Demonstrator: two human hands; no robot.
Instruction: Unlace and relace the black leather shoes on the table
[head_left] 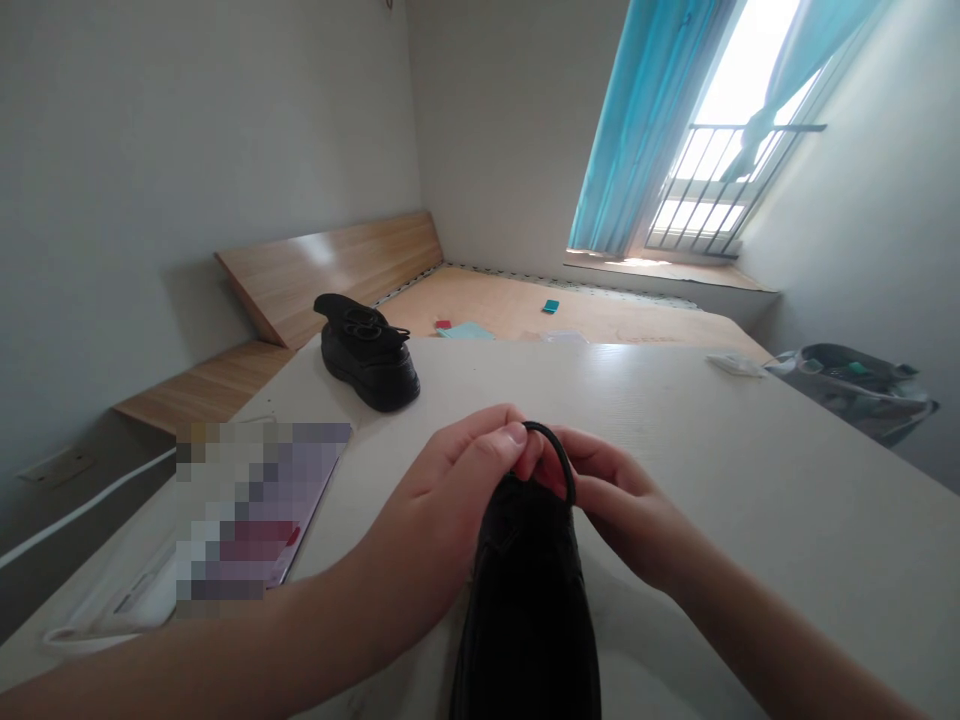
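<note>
A black shoe (529,610) stands on the white table right in front of me, its near end cut off by the bottom of the view. Above its far part a black shoelace (559,452) bends in an arc between my hands. My left hand (457,480) pinches one end of that arc between thumb and fingers. On the other side, my right hand (619,490) has its fingers closed by the lace where it meets the shoe; its fingertips are partly hidden. A second black shoe (369,355), with its lace tied, rests at the table's far left.
A blurred purple flat item (315,480) and a clear plastic pouch (142,580) lie at the left of the white table (750,480). A white cable (90,510) runs off left. Beyond are a wooden bed (495,295) and, at right, a bag (862,385).
</note>
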